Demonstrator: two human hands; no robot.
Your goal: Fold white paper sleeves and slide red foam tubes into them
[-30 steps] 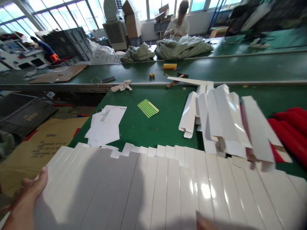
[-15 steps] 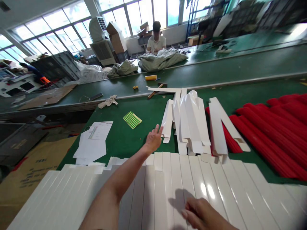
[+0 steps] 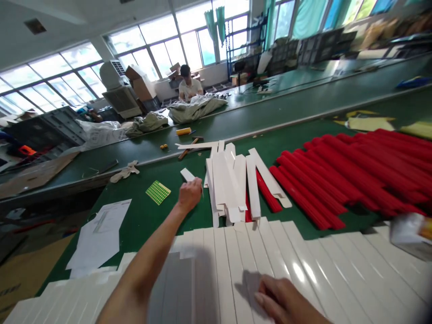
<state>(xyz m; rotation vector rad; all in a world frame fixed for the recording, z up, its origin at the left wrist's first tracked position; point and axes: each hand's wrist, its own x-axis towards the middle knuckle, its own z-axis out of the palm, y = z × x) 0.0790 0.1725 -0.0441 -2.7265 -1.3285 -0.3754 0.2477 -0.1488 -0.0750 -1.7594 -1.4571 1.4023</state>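
Observation:
My left hand (image 3: pixel 191 194) is closed round a narrow white carton (image 3: pixel 187 174), whose far end sticks out past the fingers above the green table. To its right lies a loose pile of long white cartons (image 3: pixel 224 184), some with end flaps open. Low in the view, my right hand (image 3: pixel 281 297) hovers over a row of white cartons (image 3: pixel 232 261) laid side by side, casting a shadow on them. Its fingers are curled in, and whatever they hold, if anything, is hidden.
Red rolls (image 3: pixel 340 175) are heaped on the right. A green dot sticker sheet (image 3: pixel 158 192), papers (image 3: pixel 101 229) and a glove (image 3: pixel 124 172) lie to the left. Behind them are a hammer (image 3: pixel 189 148) and a yellow roll (image 3: pixel 183 131). A person (image 3: pixel 190 85) sits across the tables.
My left hand has closed on a white carton and drawn it left, away from the pile. The view has swung right, showing more red rolls. My right hand keeps its curled pose.

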